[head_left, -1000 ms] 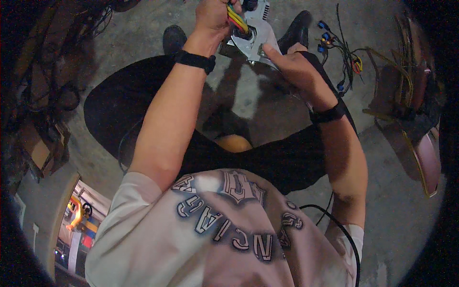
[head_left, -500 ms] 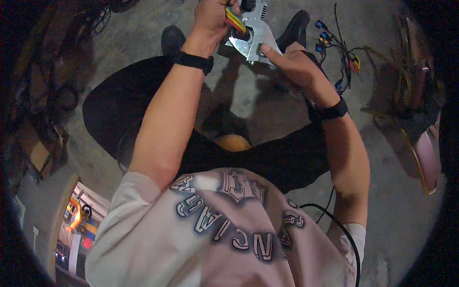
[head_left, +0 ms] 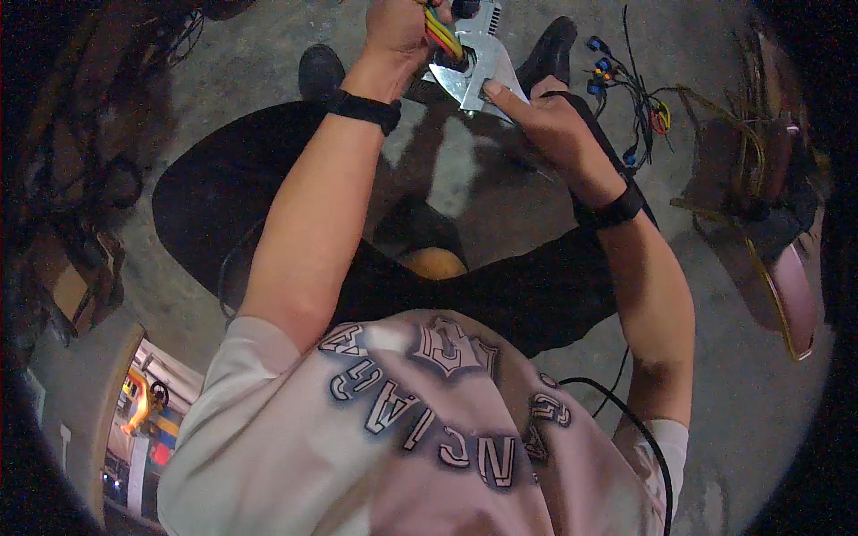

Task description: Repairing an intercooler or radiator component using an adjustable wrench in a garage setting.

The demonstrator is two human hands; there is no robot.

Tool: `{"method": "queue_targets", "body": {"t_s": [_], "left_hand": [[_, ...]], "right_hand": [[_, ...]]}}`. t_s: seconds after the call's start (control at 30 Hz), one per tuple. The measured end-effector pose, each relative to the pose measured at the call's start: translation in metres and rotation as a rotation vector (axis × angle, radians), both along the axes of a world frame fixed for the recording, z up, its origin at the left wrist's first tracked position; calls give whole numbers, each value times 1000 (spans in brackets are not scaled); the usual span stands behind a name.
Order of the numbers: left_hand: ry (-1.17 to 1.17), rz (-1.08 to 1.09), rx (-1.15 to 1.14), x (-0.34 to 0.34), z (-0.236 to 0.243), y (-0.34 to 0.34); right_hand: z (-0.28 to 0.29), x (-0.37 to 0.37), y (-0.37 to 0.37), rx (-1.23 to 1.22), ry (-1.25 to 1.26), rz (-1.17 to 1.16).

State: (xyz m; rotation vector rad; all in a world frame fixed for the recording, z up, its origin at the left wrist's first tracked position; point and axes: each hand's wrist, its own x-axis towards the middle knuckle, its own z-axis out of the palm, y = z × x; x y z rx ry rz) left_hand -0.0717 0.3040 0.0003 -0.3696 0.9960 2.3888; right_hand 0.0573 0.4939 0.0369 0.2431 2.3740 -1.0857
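Observation:
At the top edge, in front of my knees, is a shiny silver metal housing [head_left: 490,61] with a toothed or slotted edge. Its full shape runs out of the picture. My right hand [head_left: 559,129] grips its near right side, thumb flat on the metal and the other fingers mostly hidden beneath. A bundle of yellow, red and green wires [head_left: 441,36] enters an opening in the housing. Closed around that bundle is my left hand [head_left: 396,34], its fingertips partly cut off by the frame edge. A dark round part [head_left: 465,8] shows beside the wires.
On the concrete floor to the right lies a black cable harness [head_left: 636,98] with blue connectors. Farther right stand brownish items with a pink panel [head_left: 792,286]. Dark clutter and a cardboard box [head_left: 71,290] line the left side. A black cable [head_left: 626,406] runs by my right arm.
Both hands keep their hold on the wires and the housing. The housing and my right hand have shifted very slightly; little else differs.

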Motion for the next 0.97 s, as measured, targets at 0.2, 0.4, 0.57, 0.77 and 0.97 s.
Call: {"method": "queue_targets", "body": {"t_s": [0.2, 0.4, 0.57, 0.77, 0.97], "left_hand": [[23, 24, 6, -1, -4, 3], [9, 79, 2, -3, -6, 8], [2, 52, -42, -7, -2, 8], [14, 26, -8, -9, -17, 7], [10, 82, 10, -15, -32, 13]], "right_hand": [[0, 0, 12, -9, -20, 80], [27, -1, 1, -264, -382, -191], [23, 2, -4, -166, -315, -142], [12, 5, -11, -57, -291, -139], [14, 7, -16, 8, -421, -193]]}}
